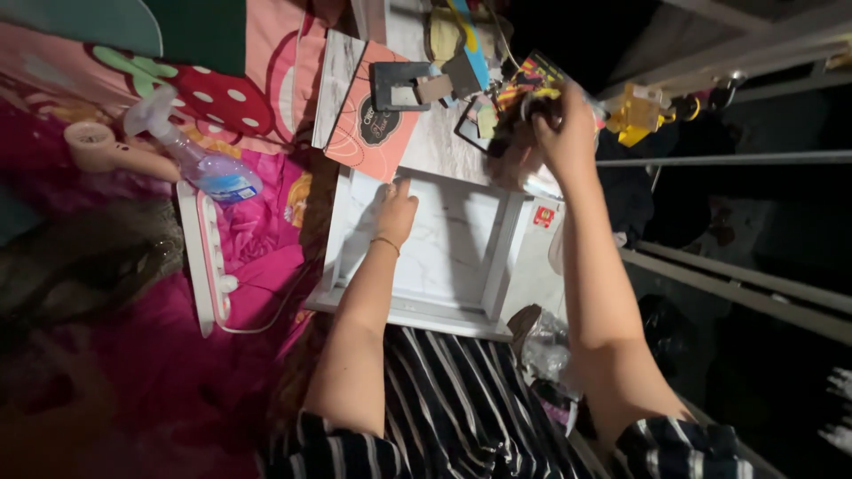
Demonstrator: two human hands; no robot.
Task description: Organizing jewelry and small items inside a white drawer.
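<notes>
My left hand (396, 211) rests with curled fingers on a white marble-patterned tray table (444, 244), touching its surface and holding nothing; a thin bracelet circles the wrist. Farther away my right hand (561, 131) is closed around a small dark object (532, 108) that I cannot identify, above a colourful cluttered pile (524, 84). A salmon-pink booklet (373, 124) lies on the table just beyond my left hand. Both arms come out of a black and white striped garment (461, 399).
A clear spray bottle (200, 160), a white power strip (206, 257) and a beige hair dryer (111, 151) lie on pink bedding at the left. A yellow object (641, 113) and white rails (737, 160) are at the right. A plastic bag (546, 350) sits near my lap.
</notes>
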